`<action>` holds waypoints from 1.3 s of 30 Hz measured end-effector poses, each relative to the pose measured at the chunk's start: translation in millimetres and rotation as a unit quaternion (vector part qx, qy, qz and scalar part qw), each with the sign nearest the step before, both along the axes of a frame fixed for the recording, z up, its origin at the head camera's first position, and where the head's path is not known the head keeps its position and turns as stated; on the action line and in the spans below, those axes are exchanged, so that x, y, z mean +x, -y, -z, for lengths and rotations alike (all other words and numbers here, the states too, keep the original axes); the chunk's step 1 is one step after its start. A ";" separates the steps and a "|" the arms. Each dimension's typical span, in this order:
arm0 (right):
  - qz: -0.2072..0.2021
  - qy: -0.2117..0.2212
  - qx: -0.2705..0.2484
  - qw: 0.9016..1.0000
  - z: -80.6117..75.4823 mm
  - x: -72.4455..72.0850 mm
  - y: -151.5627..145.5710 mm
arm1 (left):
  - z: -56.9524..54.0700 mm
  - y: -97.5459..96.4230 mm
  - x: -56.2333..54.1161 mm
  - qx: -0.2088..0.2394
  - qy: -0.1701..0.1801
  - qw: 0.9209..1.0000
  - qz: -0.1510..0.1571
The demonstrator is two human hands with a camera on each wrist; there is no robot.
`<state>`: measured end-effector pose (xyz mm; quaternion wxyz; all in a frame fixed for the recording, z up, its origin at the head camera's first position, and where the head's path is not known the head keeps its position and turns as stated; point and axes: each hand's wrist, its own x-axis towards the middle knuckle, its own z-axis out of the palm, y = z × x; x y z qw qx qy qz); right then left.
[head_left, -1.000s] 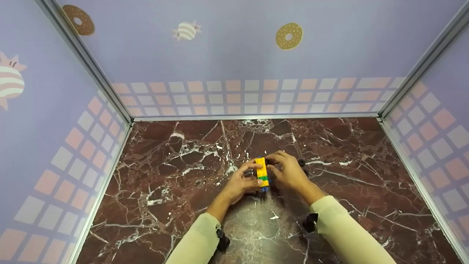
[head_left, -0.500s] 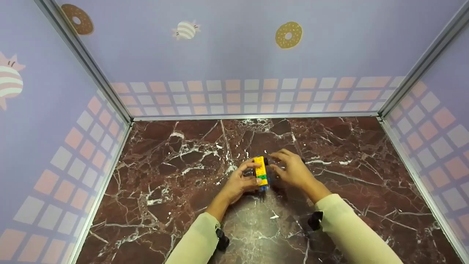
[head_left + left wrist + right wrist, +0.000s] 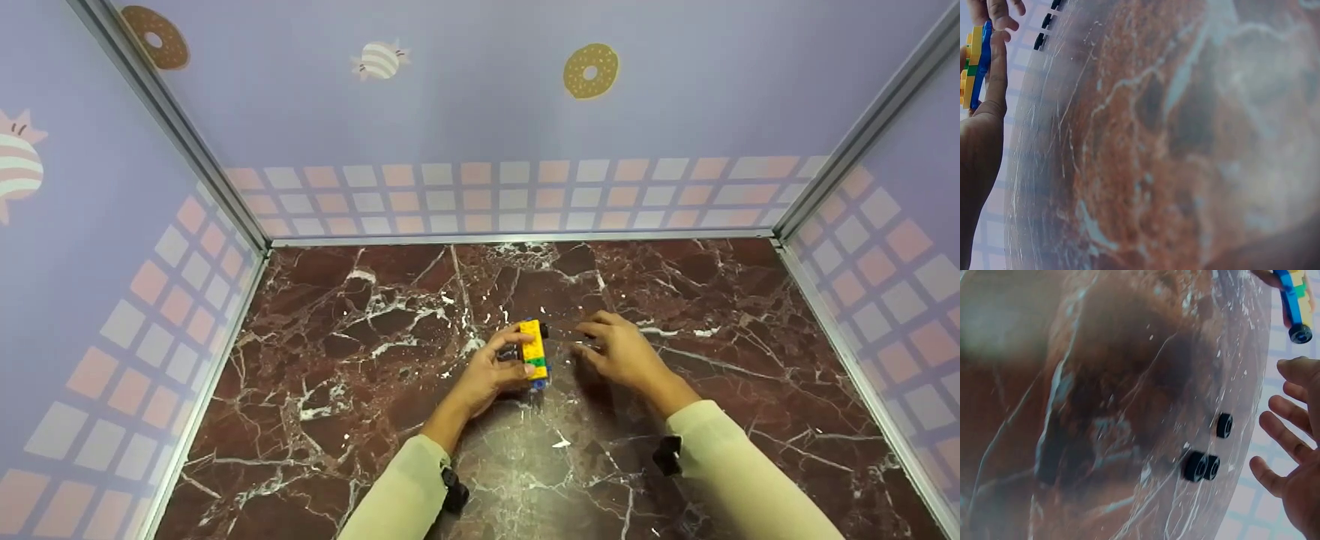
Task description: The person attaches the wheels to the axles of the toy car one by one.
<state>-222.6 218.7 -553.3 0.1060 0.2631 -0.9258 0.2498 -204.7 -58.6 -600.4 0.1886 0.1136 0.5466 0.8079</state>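
My left hand [image 3: 484, 379] grips a small toy car [image 3: 533, 349] built from yellow and green bricks on a blue base [image 3: 1291, 304], with thumb and fingers along its left side. A black wheel [image 3: 1300, 333] sits at the car's far right corner. To the right of the car, my right hand [image 3: 626, 358] holds nothing, its fingers spread and relaxed. Three loose black wheels lie on the tabletop in the right wrist view: one wheel [image 3: 1224, 426] apart, a larger-looking wheel [image 3: 1195, 466] beside another wheel [image 3: 1213, 467]. In the head view the right hand hides them.
The dark red marbled tabletop [image 3: 360, 420] is bounded by a lilac back wall [image 3: 480, 112] and side walls with metal edging. Small white specks lie around the car. Each wrist carries a black camera strapped at the sleeve.
My right hand has let go of the car's far right side and moved off to the right, leaving the black wheel there in view. The left hand keeps its hold, almost still.
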 end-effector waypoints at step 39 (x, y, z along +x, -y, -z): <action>0.056 0.060 0.072 0.994 24.3 10.5 -53.9 | -0.1 0.9 -0.2 0.006 0.006 1.000 0.000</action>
